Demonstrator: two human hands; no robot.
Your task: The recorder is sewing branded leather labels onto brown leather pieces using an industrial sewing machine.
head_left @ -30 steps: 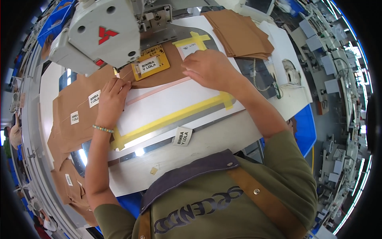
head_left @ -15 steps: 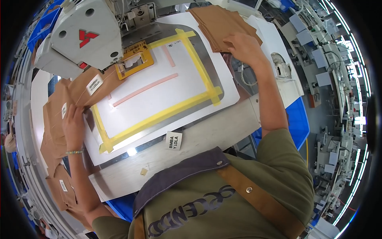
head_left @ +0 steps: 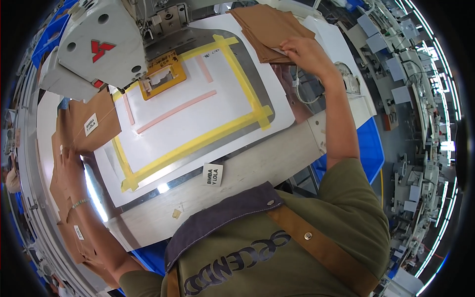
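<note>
At the left, my left hand [head_left: 70, 171] is closed on the near edge of a brown fabric piece [head_left: 101, 131] with a white label on it; the fingertips are partly hard to make out. This piece lies over other brown pieces [head_left: 58, 185] along the table's left side. At the far right, my right hand [head_left: 309, 57] pinches the near corner of the top piece on a stack of brown fabric pieces [head_left: 269, 27]. Between my hands lies a white template sheet [head_left: 183, 121] edged with yellow tape, pink strips on its face.
A white sewing machine head [head_left: 99, 47] stands at the far left, beside a yellow clamp frame [head_left: 179, 78] over the template. On the near metal edge lie a loose white label [head_left: 213, 174] and a small beige scrap [head_left: 176, 214]. A blue bin [head_left: 368, 153] is below right.
My left hand has drawn the labelled brown piece leftward, out from the clamp frame and off the template. My right hand's fingers have come together on the corner of the stack's top piece.
</note>
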